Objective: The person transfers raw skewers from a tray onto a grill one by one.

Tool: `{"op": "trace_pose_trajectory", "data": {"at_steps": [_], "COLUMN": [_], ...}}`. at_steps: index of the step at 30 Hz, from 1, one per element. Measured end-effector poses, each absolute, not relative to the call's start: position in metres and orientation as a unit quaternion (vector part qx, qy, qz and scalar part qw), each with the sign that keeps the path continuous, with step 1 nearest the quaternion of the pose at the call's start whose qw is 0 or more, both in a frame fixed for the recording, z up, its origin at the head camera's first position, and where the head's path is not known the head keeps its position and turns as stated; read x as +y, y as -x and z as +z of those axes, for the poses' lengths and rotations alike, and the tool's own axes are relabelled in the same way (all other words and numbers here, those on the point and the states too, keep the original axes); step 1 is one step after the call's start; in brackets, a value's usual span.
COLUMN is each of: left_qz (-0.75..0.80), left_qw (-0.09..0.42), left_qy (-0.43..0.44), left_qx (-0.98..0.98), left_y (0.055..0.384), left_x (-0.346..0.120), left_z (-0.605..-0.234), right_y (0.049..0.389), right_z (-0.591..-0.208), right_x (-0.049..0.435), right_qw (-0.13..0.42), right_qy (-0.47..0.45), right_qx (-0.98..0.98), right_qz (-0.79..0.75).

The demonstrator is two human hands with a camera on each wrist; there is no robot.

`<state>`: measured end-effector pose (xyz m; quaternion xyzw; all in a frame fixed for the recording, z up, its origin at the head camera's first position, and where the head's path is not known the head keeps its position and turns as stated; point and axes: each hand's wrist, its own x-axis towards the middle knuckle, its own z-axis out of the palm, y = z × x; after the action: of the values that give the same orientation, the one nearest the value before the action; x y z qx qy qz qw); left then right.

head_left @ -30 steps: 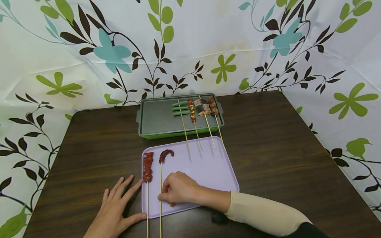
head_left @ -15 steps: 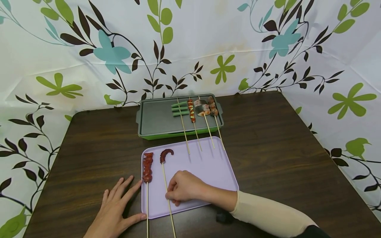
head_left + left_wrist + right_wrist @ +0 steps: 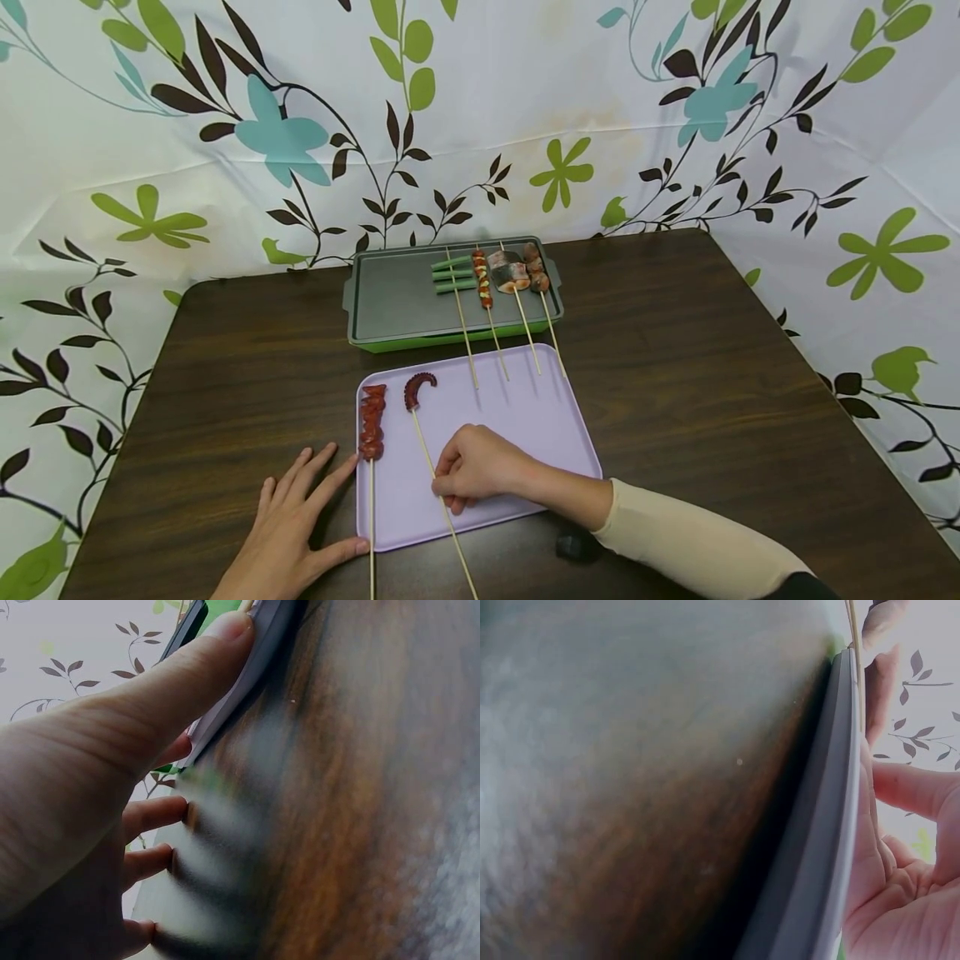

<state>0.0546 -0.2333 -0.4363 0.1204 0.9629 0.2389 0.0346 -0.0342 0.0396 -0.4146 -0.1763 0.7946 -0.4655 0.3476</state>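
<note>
My right hand (image 3: 480, 468) pinches the stick of an octopus tentacle skewer (image 3: 419, 390) between thumb and fingers. The tentacle's curled end lies over the upper left of the lilac tray (image 3: 525, 417), and its stick slants down to the right past the near rim. At the tray's left edge lies a skewer of dark red meat pieces (image 3: 372, 421), its stick pointing toward me. My left hand (image 3: 296, 521) rests spread on the table, with the index fingertip and thumb at the tray's left rim. In the left wrist view the thumb (image 3: 229, 626) touches that rim.
Behind the tray stands a green-sided griddle (image 3: 397, 296). On its right half lie green vegetable sticks (image 3: 456, 275), a red and yellow skewer (image 3: 483, 279), a fish skewer (image 3: 510, 272) and a brown ball skewer (image 3: 537, 267). Their sticks overhang the tray. A patterned cloth (image 3: 480, 125) hangs behind.
My right hand has moved right, carrying the stick of the tentacle skewer with it, so the skewer went from straight to slanted. The left hand and the red meat skewer have stayed put.
</note>
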Motion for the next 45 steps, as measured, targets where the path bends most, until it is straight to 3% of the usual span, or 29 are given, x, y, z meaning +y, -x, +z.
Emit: {"op": "trace_pose_trajectory", "data": {"at_steps": [16,28,36,45], "left_qz": [0.236,0.235,0.237,0.239], "left_qw": [0.024,0.029,0.024,0.017], "left_qy": [-0.126,-0.123,-0.127,-0.132], "left_qx": [0.963,0.964,0.963,0.962], "left_y": [-0.055,-0.055,-0.055,-0.056], "left_x": [-0.233,-0.234,-0.234,-0.235], "left_z": [-0.436,-0.437,-0.437,-0.439], "right_y": [0.033,0.028,0.024,0.029], "right_z": [-0.413,-0.41,-0.402,-0.385], "right_x": [0.04,0.039,0.039,0.038], "right_qw": [0.35,0.321,0.279,0.185], "right_qy": [0.166,0.19,0.245,0.303], "right_qx": [0.785,0.796,0.814,0.85], "right_qz": [-0.484,-0.476,-0.447,-0.39]}}
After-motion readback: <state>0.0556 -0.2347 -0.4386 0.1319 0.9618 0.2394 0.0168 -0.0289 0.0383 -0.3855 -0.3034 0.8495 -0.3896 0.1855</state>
